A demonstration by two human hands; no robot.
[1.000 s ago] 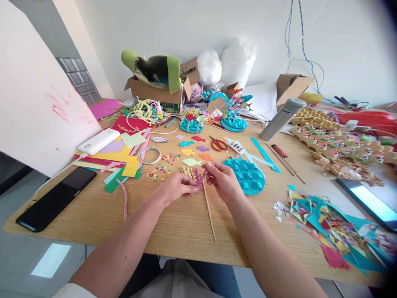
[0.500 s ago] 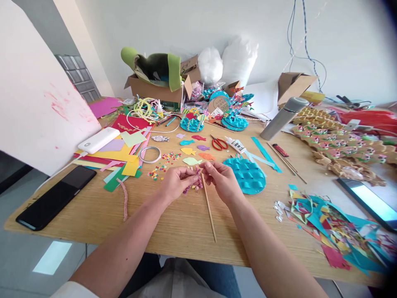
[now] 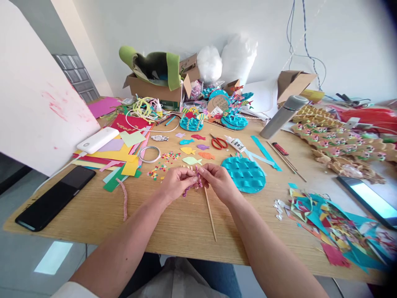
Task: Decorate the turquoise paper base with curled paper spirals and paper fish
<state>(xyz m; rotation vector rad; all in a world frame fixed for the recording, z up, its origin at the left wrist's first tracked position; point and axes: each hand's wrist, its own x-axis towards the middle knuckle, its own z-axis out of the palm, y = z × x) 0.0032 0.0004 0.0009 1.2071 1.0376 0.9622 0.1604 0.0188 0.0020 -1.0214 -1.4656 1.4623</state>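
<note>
Between the fingertips of both hands is a thin purple twisted strip (image 3: 199, 181), coiled like a pipe cleaner. My left hand (image 3: 177, 182) pinches it from the left. My right hand (image 3: 218, 181) is closed on its upper end, close to the left fingertips. Part of the strip hangs below the left fingers. A wooden stick (image 3: 211, 217) lies on the table with its far end by the right fingers. Small pale pieces beneath the hands are partly hidden. Just beyond lies a light green paper fish (image 3: 191, 161), and to the right a woven blue paper disc (image 3: 243, 174).
Red scissors (image 3: 219, 142), a white glue bottle (image 3: 235, 144) and a tape roll (image 3: 149, 154) lie beyond the hands. A pink fuzzy strip (image 3: 124, 200) and a black phone (image 3: 56, 198) are left. Paper scraps (image 3: 335, 227) and a grey flask (image 3: 283, 117) are right.
My right hand has shifted slightly left and its fingers have closed in on the upper end of the purple strip. My left hand stays nearly in place.
</note>
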